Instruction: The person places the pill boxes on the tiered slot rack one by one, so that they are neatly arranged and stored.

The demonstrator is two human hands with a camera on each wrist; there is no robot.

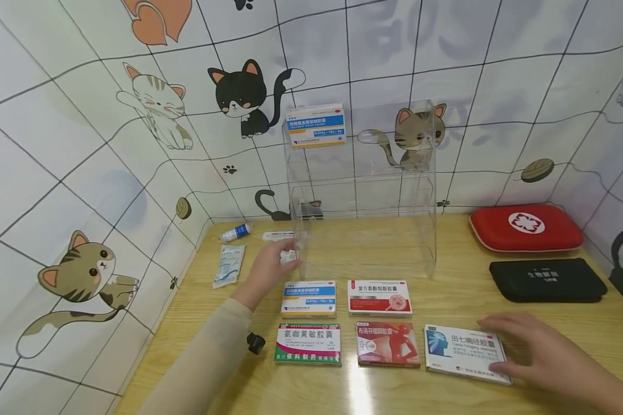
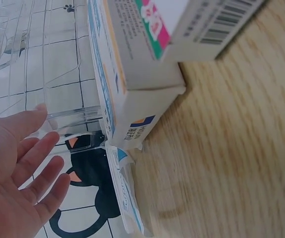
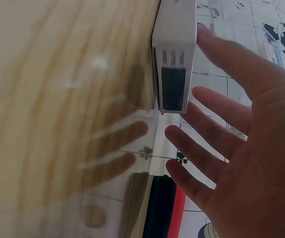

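Note:
My left hand (image 1: 270,268) is at the lower left wall of a clear acrylic rack (image 1: 363,214). Its thumb and loosely extended fingers stand apart, fingertips right at the rack's edge in the left wrist view. My right hand (image 1: 535,351) reaches over the right end of a white medicine box with a blue head picture (image 1: 464,353). There, the thumb lies along the box and the other fingers spread beside it, relaxed. On the rack's top level, at the left, stands a blue-and-white medicine box (image 1: 316,127).
Before the rack lie another blue-and-white box (image 1: 309,300), a red-and-white box (image 1: 379,298), a green-and-white box (image 1: 308,344) and a red box (image 1: 387,344). A red case (image 1: 526,227) and a black pouch (image 1: 547,280) lie right; a packet (image 1: 229,266) and small tube (image 1: 236,232) left.

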